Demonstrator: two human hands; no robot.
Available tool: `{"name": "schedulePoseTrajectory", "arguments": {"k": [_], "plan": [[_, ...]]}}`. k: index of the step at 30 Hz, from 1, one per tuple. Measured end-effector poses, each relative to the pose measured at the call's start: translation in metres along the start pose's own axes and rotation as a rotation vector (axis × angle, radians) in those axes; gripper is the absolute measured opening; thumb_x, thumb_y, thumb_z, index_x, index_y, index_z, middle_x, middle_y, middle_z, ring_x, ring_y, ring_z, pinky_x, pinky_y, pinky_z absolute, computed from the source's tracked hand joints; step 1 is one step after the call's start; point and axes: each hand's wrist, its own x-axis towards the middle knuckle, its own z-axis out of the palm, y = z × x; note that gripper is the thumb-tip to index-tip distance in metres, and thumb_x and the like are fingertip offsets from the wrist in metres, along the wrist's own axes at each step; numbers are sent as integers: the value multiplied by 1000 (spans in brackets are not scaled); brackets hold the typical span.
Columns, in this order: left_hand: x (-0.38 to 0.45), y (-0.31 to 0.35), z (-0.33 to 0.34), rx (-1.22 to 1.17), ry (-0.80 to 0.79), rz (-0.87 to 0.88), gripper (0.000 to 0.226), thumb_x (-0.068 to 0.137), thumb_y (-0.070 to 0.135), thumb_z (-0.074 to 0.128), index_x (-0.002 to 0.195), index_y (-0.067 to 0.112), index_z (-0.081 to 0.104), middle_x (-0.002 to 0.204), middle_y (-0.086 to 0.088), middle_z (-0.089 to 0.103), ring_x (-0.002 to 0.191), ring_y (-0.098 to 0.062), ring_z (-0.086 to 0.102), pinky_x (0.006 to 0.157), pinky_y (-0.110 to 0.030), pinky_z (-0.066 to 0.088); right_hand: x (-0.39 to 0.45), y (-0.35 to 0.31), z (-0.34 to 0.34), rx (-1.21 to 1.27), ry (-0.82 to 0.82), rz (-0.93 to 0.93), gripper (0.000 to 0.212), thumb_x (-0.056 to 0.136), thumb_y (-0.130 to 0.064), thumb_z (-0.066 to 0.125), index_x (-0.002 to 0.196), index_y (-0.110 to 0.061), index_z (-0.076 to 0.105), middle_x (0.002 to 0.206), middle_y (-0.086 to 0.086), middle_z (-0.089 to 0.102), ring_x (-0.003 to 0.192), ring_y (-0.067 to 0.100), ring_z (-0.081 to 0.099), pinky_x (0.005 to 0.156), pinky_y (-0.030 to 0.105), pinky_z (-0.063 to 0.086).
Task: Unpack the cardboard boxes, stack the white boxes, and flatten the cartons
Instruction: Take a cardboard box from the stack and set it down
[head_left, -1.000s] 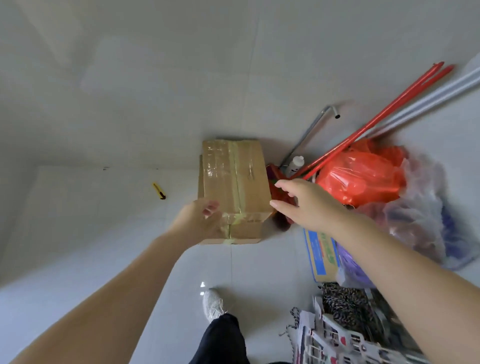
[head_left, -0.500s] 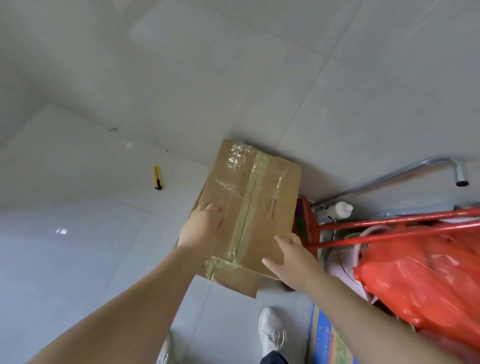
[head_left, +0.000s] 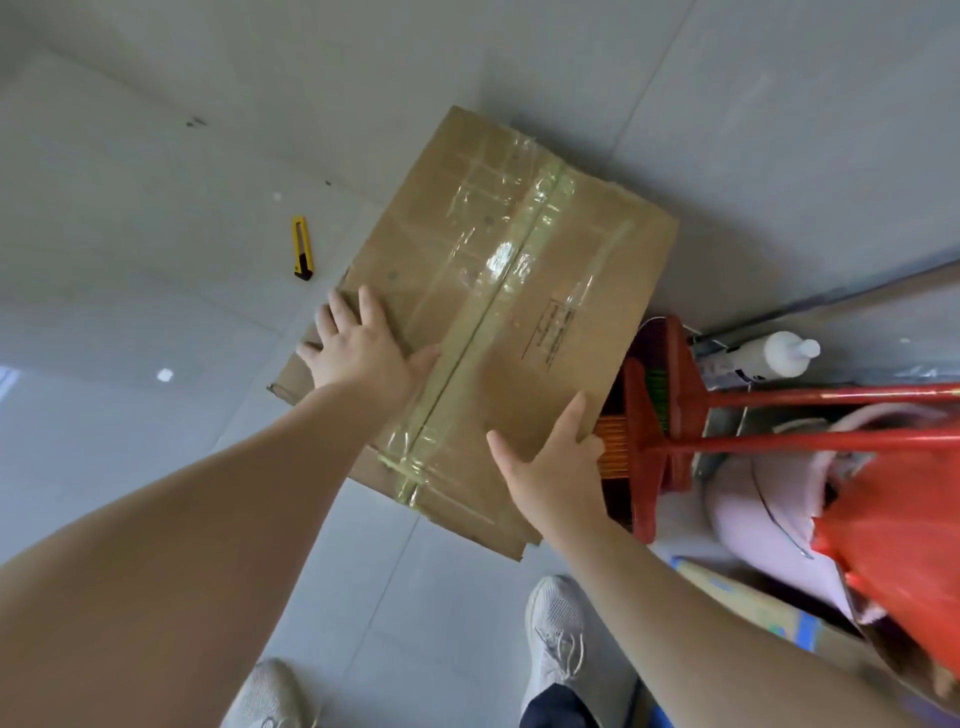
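A sealed brown cardboard box (head_left: 519, 291), its top seam taped with shiny clear and yellowish tape, sits on the grey tiled floor in the middle of the head view. My left hand (head_left: 358, 348) lies flat on the box's top near its left edge, fingers spread and straight. My right hand (head_left: 556, 462) holds the box's near right corner, with the thumb on top and the fingers down the right side. No white boxes show.
A yellow utility knife (head_left: 302, 254) lies on the floor left of the box. Right of the box are a red broom and dustpan (head_left: 665, 415), a white bottle (head_left: 769, 356), a red plastic bag (head_left: 893, 545) and a pink bucket (head_left: 753, 499). My shoes (head_left: 558, 634) stand below.
The view has closed in on the box, which now looks much larger. My left hand has flattened on the top and my right hand has settled on the near right corner.
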Motion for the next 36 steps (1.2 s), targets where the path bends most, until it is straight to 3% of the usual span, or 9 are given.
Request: {"name": "schedulePoseTrajectory", "arguments": {"k": [3,7,12,16,21,24,29,34,36], "plan": [[8,-15,-1,29,9,-14,100,75,80,42,146,18,9,155,-14,12,140,-30,14,108,-59,24,-12,-9,-5,-80,-71,-100,107,79,-72,50,149,-26,-15,147,21,19,121,33,47,95,42,47],[4,-18,3,47,-45,-60,113,66,92,26,150,23,-6,159,-14,-4,145,-31,2,111,-62,15,59,-34,-59,-470,186,-295,93,87,-71,37,152,-15,0,156,23,0,143,38,11,114,48,23],[8,-27,15,50,4,-76,116,59,97,15,149,29,-12,158,-7,-3,143,-30,1,109,-64,15,166,-89,-124,-568,259,-466,94,85,-70,40,152,-11,9,153,20,24,142,34,22,113,47,26],[10,-33,18,2,43,-67,116,58,98,17,149,31,-8,157,-5,1,143,-29,3,109,-64,13,207,-131,-130,-437,186,-336,111,74,-83,41,153,-12,8,154,14,27,140,34,30,111,47,30],[-13,-41,29,-130,123,-108,107,65,95,22,150,33,-2,159,0,-2,145,-25,-3,113,-62,2,209,-120,-105,-604,291,-291,121,64,-93,34,151,-12,14,152,20,25,138,39,27,107,55,28],[-51,-47,44,-384,117,-322,102,72,85,40,150,35,-3,159,3,-17,146,-21,-16,115,-58,-2,208,-121,-104,-627,277,-288,123,60,-96,32,151,-13,15,152,21,24,138,40,27,107,56,31],[-84,-23,54,-1234,181,-577,90,89,45,59,149,41,-7,160,8,-7,146,-9,4,110,-24,10,196,-128,-92,-623,279,-319,122,59,-95,34,146,-11,23,149,23,29,136,41,30,106,55,33],[-97,-27,68,-1397,272,-758,100,82,52,65,149,40,-8,156,17,12,143,-3,16,119,-35,15,185,-140,-78,-667,318,-382,134,54,-98,26,141,3,30,146,26,32,137,40,28,112,55,24],[-103,-23,70,-1484,240,-835,97,77,58,67,150,36,8,149,19,25,138,-2,27,116,-32,19,181,-143,-76,-639,296,-399,129,57,-95,33,140,4,30,144,25,35,135,40,32,110,51,29]]}}
